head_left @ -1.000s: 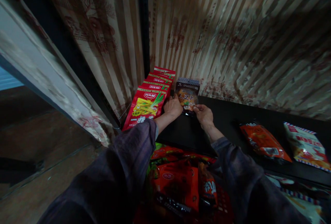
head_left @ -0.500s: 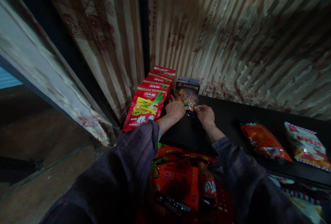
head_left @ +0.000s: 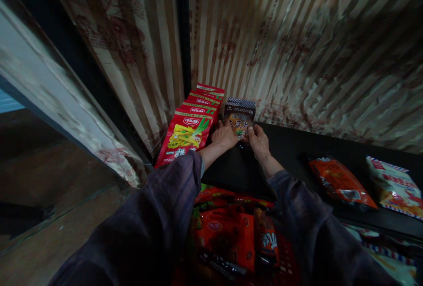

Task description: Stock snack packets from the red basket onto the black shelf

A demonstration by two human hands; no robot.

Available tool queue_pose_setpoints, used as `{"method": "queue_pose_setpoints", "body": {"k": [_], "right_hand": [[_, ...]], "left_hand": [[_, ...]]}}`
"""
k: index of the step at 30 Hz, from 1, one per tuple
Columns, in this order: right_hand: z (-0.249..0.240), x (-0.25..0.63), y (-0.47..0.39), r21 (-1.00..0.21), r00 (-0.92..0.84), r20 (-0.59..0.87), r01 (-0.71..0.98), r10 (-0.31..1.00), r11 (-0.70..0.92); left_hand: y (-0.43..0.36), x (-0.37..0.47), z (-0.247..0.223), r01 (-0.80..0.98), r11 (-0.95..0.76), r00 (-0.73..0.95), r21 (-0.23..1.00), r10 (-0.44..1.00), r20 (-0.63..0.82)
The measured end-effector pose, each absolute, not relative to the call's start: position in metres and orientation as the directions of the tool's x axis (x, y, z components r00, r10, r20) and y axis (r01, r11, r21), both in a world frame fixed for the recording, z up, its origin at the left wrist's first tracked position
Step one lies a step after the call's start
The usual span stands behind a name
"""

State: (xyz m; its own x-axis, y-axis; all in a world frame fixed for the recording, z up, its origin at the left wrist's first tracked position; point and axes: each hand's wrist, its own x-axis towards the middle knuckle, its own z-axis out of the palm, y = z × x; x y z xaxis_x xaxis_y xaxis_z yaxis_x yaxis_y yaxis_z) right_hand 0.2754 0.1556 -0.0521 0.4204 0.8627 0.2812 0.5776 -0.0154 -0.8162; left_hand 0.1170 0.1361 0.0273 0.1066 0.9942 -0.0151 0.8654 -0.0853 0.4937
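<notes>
A dark snack bag (head_left: 240,120) with a checkered top edge lies on the black shelf (head_left: 243,169), near the patterned curtain. My left hand (head_left: 224,135) holds its left side, fingers over the front. On the right edge of the same bag, my right hand (head_left: 259,141) has closed its thumb and fingers. What looks like a second checkered edge shows just behind the bag's top. Red snack bags (head_left: 190,131) overlap in a row directly left of my left hand.
An orange bag (head_left: 342,181) and a white bag (head_left: 395,185) lie on the shelf at the right. Below the shelf edge are several red and orange packages (head_left: 228,233). A dark post (head_left: 183,35) stands behind the red bags, with curtains around it.
My right hand has moved slightly up and left, from the bag's lower right corner to its right edge. The bag's top has shifted a little. My left hand has barely moved.
</notes>
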Motion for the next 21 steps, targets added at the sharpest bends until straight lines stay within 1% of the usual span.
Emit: {"method": "queue_pose_setpoints", "body": {"k": [3, 9, 13, 18, 21], "right_hand": [[-0.048, 0.275, 0.156, -0.825, 0.453, 0.248, 0.562, 0.856, -0.059], [-0.041, 0.27, 0.155, -0.822, 0.473, 0.229, 0.562, 0.851, -0.092], [-0.038, 0.267, 0.156, -0.819, 0.471, 0.224, 0.565, 0.853, -0.097], [-0.037, 0.263, 0.155, -0.778, 0.459, 0.235, 0.618, 0.857, -0.118], [-0.039, 0.262, 0.157, -0.777, 0.472, 0.249, 0.619, 0.846, -0.117]], "left_hand": [[0.139, 0.115, 0.028, 0.856, -0.074, 0.105, 0.511, 0.994, -0.033], [0.14, 0.115, 0.03, 0.849, -0.075, 0.108, 0.524, 0.994, -0.034], [0.141, 0.114, 0.032, 0.847, -0.076, 0.111, 0.526, 0.993, -0.036], [0.146, 0.114, 0.029, 0.85, -0.079, 0.105, 0.52, 0.994, -0.021], [0.147, 0.113, 0.029, 0.851, -0.08, 0.101, 0.519, 0.995, -0.013]]}}
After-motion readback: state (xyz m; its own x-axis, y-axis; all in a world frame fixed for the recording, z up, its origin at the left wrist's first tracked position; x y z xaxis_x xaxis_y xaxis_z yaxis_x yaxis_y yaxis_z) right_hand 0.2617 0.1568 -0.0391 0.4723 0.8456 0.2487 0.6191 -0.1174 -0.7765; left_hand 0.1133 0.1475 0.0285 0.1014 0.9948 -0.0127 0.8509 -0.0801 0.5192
